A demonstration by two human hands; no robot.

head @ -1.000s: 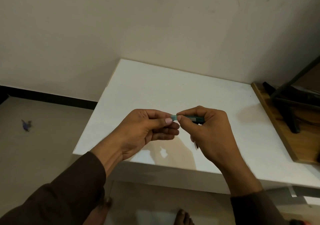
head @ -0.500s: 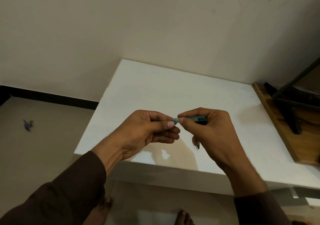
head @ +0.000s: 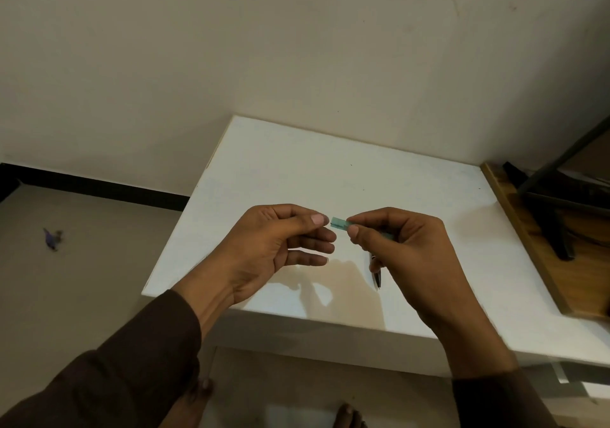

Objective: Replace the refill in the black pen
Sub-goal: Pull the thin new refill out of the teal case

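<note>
Nearest of all, two bare feet [head: 346,416] on the floor, and dark brown sleeves [head: 109,381] coming up from the bottom corners. Both hands are raised over the front edge of the white table [head: 297,170], a smooth matte slab, flat and square-cornered. The left hand [head: 274,249] has thumb and forefinger pressed tip to tip; whether anything small sits between them, I can't tell. Its other fingers curl loosely underneath. Just beside it, a narrow gap apart, the right hand [head: 402,256] pinches a short teal piece [head: 339,223], translucent plastic with a blunt squared end poking out toward the left hand. Tucked lower in that same right hand is the black pen [head: 377,277], slim and glossy, its tip hanging down below the fingers above the table's front edge. Soft shadows of both hands fall on the tabletop. Off the table's right edge there's a wooden board [head: 528,249] with warm grain, carrying dark metal bars [head: 558,223]. Beyond, a plain cream wall [head: 264,48], faintly scuffed, meets a beige floor along a black skirting strip [head: 99,188]. A small purple scrap [head: 51,238] lies on the floor, far left.
</note>
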